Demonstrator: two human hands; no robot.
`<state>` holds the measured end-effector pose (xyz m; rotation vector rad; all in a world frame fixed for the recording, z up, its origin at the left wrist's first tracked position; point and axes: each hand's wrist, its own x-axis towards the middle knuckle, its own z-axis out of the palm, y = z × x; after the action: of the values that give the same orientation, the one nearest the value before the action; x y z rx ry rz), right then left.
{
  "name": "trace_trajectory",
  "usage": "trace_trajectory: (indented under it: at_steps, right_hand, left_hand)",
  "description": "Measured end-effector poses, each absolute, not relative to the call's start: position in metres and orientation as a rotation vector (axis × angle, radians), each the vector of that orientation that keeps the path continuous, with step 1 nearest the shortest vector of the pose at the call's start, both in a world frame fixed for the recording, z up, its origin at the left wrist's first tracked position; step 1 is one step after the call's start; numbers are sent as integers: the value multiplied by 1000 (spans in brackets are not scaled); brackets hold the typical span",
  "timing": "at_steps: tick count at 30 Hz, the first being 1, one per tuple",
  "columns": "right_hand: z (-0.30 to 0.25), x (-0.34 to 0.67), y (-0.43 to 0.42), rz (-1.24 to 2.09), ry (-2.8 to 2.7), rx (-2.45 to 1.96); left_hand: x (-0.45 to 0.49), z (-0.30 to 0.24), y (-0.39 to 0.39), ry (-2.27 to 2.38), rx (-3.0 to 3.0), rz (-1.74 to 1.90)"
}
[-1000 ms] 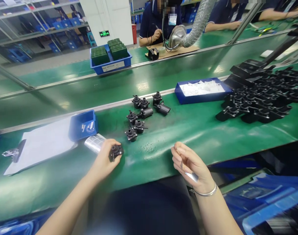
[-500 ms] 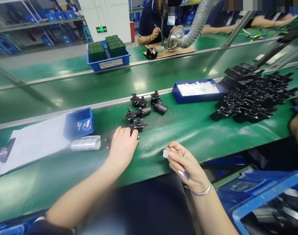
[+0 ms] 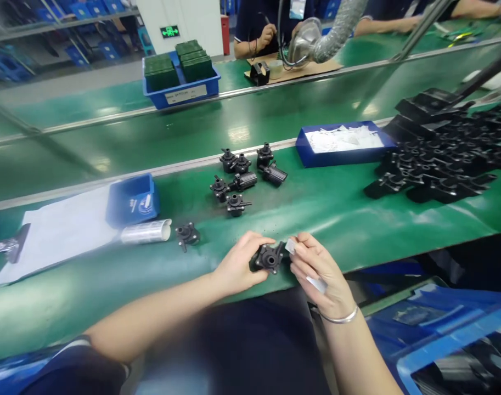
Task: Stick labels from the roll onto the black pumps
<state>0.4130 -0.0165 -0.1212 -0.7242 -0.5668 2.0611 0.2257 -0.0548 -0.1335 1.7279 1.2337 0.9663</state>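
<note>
My left hand (image 3: pixel 237 266) grips a small black pump part (image 3: pixel 269 258) just above the green bench's front edge. My right hand (image 3: pixel 318 269) is pinched on a small white label (image 3: pixel 290 246) held right against that part; a shiny strip shows under its palm. Another black pump part (image 3: pixel 187 234) lies alone to the left, beside a roll of labels (image 3: pixel 145 232). Several more black pump parts (image 3: pixel 244 175) sit in a cluster farther back.
A small blue bin (image 3: pixel 131 200) and a clipboard with white paper (image 3: pixel 56 233) lie at the left. A blue tray of white pieces (image 3: pixel 341 144) and a heap of black housings (image 3: pixel 443 153) are at the right. A blue crate (image 3: pixel 451 340) stands below right. People work across the far belt.
My left hand set one part down by the label roll, took another from the cluster and brought it to the front edge. My right hand closed in with the label.
</note>
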Motion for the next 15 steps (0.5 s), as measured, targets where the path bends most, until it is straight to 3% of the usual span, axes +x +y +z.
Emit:
trace_trajectory:
  at_steps: [7,15]
  right_hand:
    - [-121,419,-22,2089,-566,-754]
    - [-112,400,-26,2217,-761,-735]
  left_hand:
    - [223,-123,-57,834,707,1116]
    - [214,-123,-57,818,607,1094]
